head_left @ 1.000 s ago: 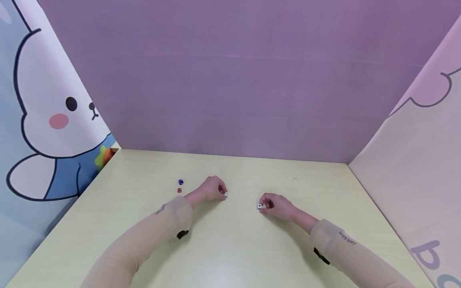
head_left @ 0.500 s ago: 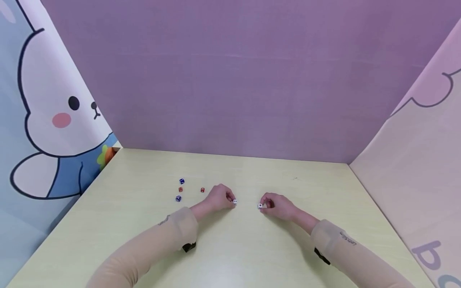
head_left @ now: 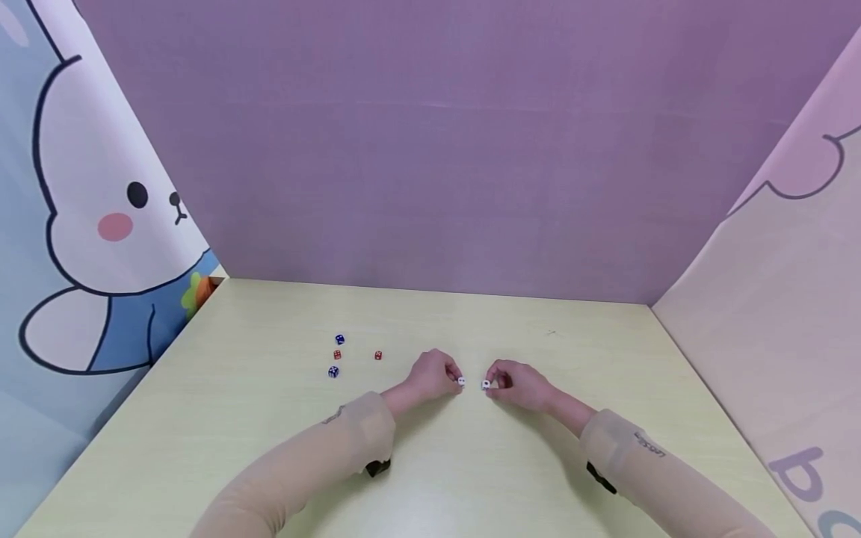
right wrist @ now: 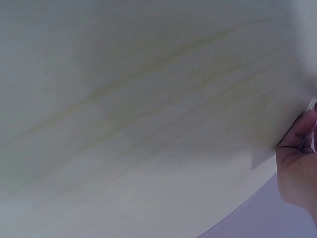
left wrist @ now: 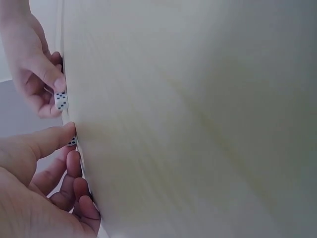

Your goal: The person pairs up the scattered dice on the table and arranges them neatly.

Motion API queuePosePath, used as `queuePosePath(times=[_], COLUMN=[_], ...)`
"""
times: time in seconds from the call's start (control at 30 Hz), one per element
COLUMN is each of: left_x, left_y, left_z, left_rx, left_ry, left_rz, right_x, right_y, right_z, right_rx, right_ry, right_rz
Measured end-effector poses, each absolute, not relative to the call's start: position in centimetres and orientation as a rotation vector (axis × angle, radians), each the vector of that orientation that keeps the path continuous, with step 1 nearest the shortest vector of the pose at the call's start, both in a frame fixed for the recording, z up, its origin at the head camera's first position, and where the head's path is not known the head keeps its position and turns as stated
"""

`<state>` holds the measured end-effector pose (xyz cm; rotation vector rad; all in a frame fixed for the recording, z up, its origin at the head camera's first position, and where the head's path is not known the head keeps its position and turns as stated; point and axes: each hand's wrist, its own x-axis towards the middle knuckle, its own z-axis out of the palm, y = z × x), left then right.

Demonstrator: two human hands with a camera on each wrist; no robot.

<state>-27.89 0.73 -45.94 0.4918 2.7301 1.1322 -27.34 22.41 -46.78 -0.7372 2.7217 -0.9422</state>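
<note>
Head view: the left hand point(head_left: 433, 373) pinches a white die point(head_left: 461, 381) and the right hand point(head_left: 521, 385) pinches a second white die point(head_left: 486, 385), the two near but apart and close to the tabletop point(head_left: 430, 478), with two blue dice point(head_left: 339, 339) and two red dice point(head_left: 338, 355) lying left of the left hand; a light, level pinch would probably handle such small cubes best. Left wrist view: both white dice show dotted faces, and slow, small movements seem wise with the hands so near each other. Right wrist view: the right hand is cut by the edge, its hold unreadable there; no container shows in any view.
</note>
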Motion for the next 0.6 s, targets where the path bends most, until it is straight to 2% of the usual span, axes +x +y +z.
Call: queuePosePath(times=[0.6], left_x=[-28.0], left_y=[3.7], left_z=[-46.1], left_rx=[0.469], left_ry=[2.720], left_rz=[1.088], right_x=[-27.8], right_y=[22.7], right_z=[-47.3], right_rx=[-0.766], right_ry=[2.709], right_rz=[-0.965])
